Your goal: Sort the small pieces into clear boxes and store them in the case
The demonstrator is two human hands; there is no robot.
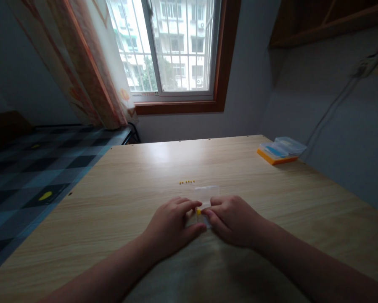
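Observation:
A small clear plastic box (207,221) lies on the table with its see-through lid (207,192) folded back, away from me. My left hand (173,221) holds the box at its left side, fingers at the far edge and thumb at the near edge. Between the hands, small yellow pieces (198,211) show at the left part of the box. Over the box, my right hand (234,219) has its fingers curled together, their tips right beside the yellow. Whether a piece is pinched there is too small to tell. Beyond the box, several tiny yellow pieces (189,182) lie in a row.
The wood-grain table (138,172) reaches toward the window wall. At its back right corner stands an orange-based case (275,158) with a raised clear lid and something blue inside. A bed with a checked cover (65,155) adjoins on the left. A cable (326,108) hangs on the right wall.

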